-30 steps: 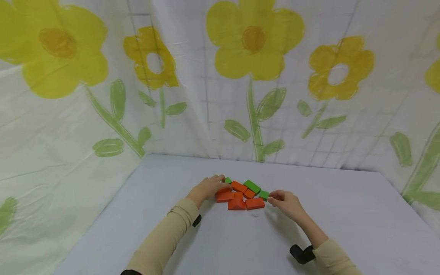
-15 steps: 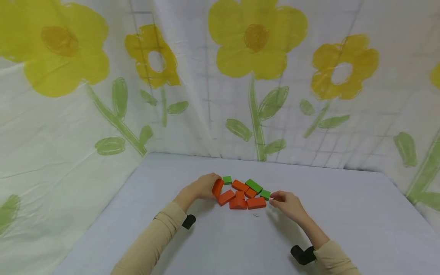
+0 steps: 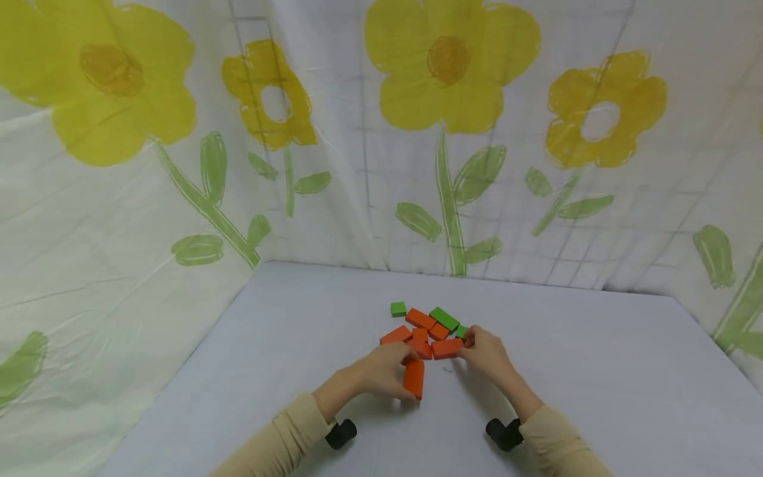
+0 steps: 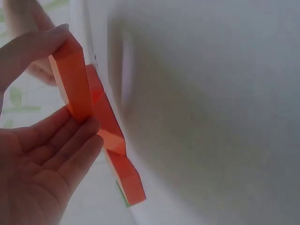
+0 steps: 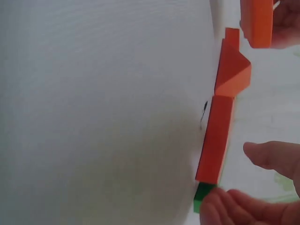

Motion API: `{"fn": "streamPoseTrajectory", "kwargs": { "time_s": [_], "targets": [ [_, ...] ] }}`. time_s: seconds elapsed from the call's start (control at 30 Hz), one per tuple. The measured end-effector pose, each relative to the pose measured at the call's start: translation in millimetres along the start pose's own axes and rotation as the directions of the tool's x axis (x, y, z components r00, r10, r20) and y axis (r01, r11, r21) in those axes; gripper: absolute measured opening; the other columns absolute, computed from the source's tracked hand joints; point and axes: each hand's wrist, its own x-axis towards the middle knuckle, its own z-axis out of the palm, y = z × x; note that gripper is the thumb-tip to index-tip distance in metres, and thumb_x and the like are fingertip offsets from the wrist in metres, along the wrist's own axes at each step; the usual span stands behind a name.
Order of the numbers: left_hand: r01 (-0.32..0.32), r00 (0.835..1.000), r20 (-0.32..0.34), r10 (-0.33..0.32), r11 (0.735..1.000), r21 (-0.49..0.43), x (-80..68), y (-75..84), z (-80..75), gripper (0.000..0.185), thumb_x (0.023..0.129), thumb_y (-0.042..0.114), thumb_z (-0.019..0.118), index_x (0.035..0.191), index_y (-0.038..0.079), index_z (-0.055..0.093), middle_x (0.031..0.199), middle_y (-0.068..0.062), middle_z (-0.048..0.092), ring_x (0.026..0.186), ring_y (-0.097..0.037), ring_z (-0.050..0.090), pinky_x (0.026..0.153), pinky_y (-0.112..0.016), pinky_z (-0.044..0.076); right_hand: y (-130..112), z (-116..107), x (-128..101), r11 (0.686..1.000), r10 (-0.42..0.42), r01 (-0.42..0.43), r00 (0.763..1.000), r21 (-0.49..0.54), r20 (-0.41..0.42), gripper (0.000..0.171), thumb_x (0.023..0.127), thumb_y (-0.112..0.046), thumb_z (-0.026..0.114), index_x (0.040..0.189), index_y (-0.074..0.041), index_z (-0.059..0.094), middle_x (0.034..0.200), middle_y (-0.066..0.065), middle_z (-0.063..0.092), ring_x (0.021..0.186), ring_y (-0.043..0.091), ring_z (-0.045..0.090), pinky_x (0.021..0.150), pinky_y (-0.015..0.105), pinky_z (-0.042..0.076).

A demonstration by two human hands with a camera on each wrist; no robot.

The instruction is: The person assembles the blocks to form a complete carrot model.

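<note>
My left hand [image 3: 381, 371] pinches an orange-red block [image 3: 414, 379] between thumb and fingertips, in front of the block cluster; the left wrist view shows this block [image 4: 74, 84] raised above the table. Behind it a red triangular block [image 3: 422, 350] is partly covered by that hand. My right hand [image 3: 485, 354] is at the cluster's right end, by a red oblong block [image 3: 446, 349] and a small green block [image 3: 461, 332]. In the right wrist view its fingertips overlap the green block [image 5: 202, 197], while the thumb stands apart. Whether they touch it, I cannot tell.
Behind lie a long green block [image 3: 444, 319], an orange-red block [image 3: 420, 319] and small orange pieces. A red block [image 3: 396, 335] lies at the left, and a small green block [image 3: 398, 309] sits apart at the back. A flower-printed curtain [image 3: 334, 218] hangs behind the white table [image 3: 566, 371].
My left hand has picked up the orange-red block from the cluster's left side and carried it right and toward me. The left red block has turned askew. My right hand has shifted slightly left.
</note>
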Motion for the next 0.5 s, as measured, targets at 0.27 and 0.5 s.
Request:
{"fn": "streamPoseTrajectory", "kwargs": {
  "time_s": [0.27,0.5],
  "targets": [
    [0.022,0.999,-0.033,-0.02,0.998,0.067,0.0,12.6,10.3,0.061,0.071,0.031,0.087,0.117,0.001,0.061,0.108,-0.003,0.062,0.093,-0.009,0.054,0.086,-0.023,0.047,-16,16,2,0.977,0.075,-0.07,0.997,-0.202,0.014,0.063,0.086,-0.036,0.069,0.108,0.021,0.05,0.094,0.027,0.058,0.082,0.035,0.058,0.073,0.045,0.051],
    [0.066,0.998,-0.01,-0.065,0.993,0.101,0.8,18.6,17.4,0.061,0.07,0.033,0.087,0.117,0.003,0.061,0.104,0.0,0.06,0.09,-0.008,0.052,0.085,-0.023,0.046,-20,22,5,0.964,0.067,-0.066,0.998,-0.257,-0.005,0.061,0.08,-0.039,0.074,0.097,0.016,0.053,0.083,0.021,0.057,0.073,0.032,0.057,0.065,0.042,0.051]
  ]
}}
